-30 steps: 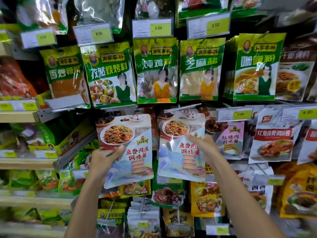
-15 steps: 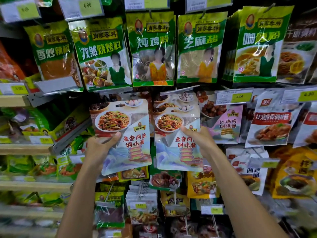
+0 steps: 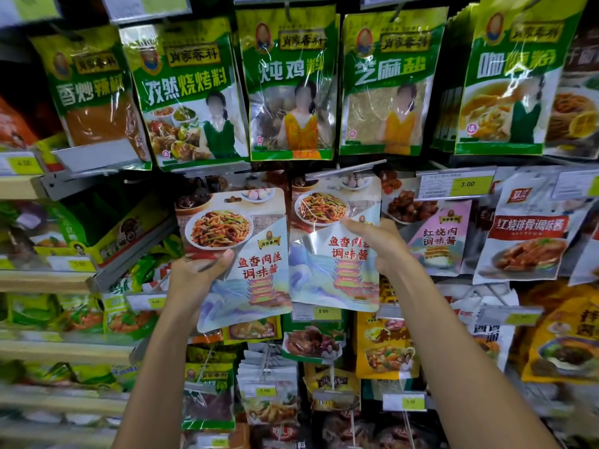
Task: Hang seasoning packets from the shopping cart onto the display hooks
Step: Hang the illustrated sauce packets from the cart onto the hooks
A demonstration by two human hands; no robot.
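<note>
My left hand [image 3: 194,280] grips a pale seasoning packet [image 3: 246,273] printed with a noodle dish and red characters, thumb on its front, held upright in front of the display. My right hand [image 3: 379,244] holds the right edge of a second, identical packet [image 3: 334,270] just to the right, its top reaching up under a tilted metal hook strip [image 3: 346,170]. Whether that packet hangs on a hook is hidden. The two packets overlap slightly at their inner edges.
Green spice packets [image 3: 291,82] hang in a row above. Red-labelled sauce packets [image 3: 525,234] hang to the right under a 3.00 price tag [image 3: 457,186]. More packets on hooks [image 3: 269,393] fill the rows below. Wooden shelves [image 3: 45,280] stand at the left.
The view has tilted down, so the display sits higher in frame. Both hands keep hold of their packets; the two packets now sit closer together.
</note>
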